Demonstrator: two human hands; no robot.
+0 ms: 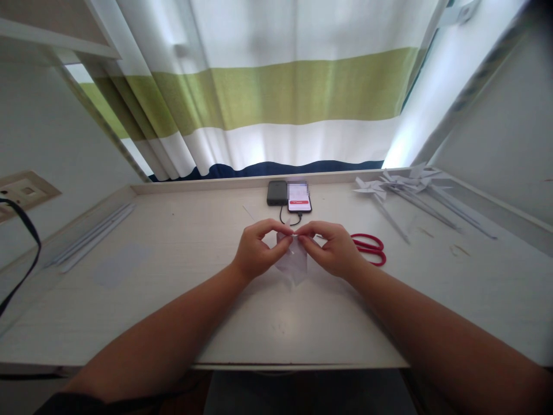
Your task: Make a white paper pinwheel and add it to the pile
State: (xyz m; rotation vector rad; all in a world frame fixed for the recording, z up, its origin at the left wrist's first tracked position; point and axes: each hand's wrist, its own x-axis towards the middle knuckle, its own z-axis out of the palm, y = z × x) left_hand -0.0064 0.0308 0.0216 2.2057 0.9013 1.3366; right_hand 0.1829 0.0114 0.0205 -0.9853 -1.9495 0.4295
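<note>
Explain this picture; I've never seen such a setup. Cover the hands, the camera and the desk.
There's no machine here, just a person's two bare hands. The single view comes from a camera worn on that person's head, looking forward and down. The left hand and right hand pinch a thin white piece, apparently paper. On the white desk lie red-handled scissors, a black phone with a lit screen, a dark rectangular box, white pinwheel shapes on thin sticks, and slim white rods.

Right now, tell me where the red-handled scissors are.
In the head view, the red-handled scissors lie on the white desk, right of centre, beside the right hand, which partly hides them.
</note>
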